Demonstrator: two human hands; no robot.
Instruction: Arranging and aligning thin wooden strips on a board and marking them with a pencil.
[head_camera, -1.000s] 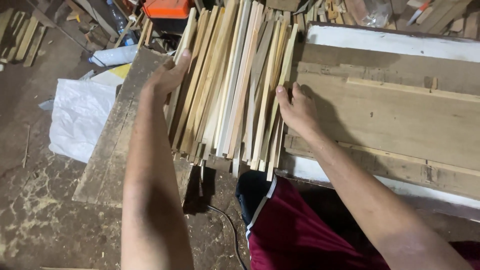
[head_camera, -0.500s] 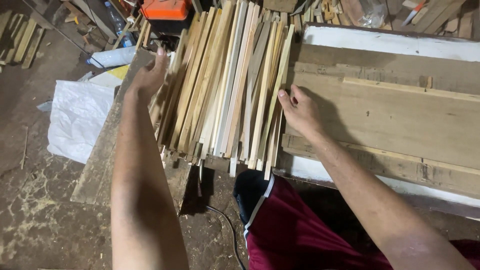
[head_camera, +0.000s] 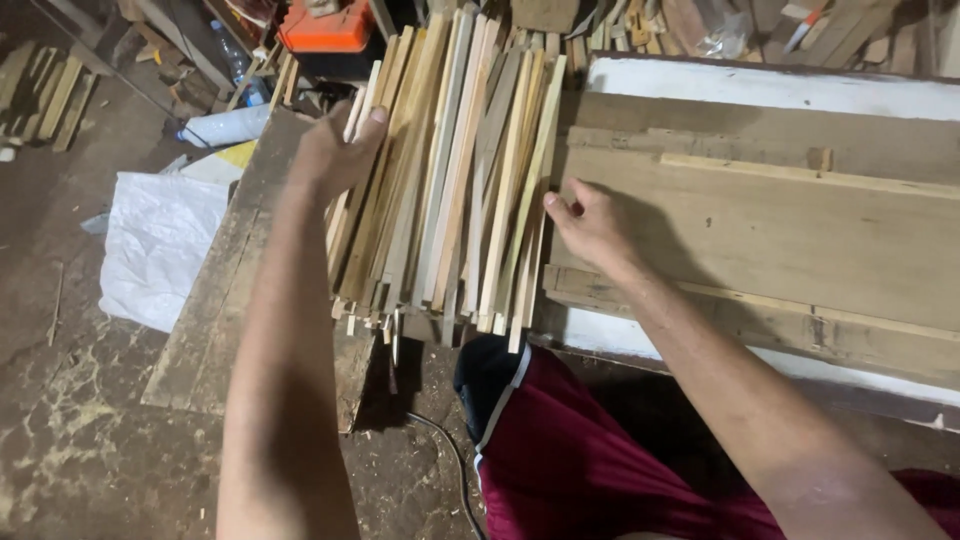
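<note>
Bracketing a bundle of thin wooden slats (head_camera: 450, 180) at the table's near edge, left hand (head_camera: 335, 150) curls over its outer side while right hand (head_camera: 590, 225) presses fingertips against the other, squaring it.

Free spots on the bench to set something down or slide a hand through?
Bare boards right of the right hand, up to the white edge. Crowded: the wood strips between both hands; left hand presses their left side. Clutter along the top.
</note>
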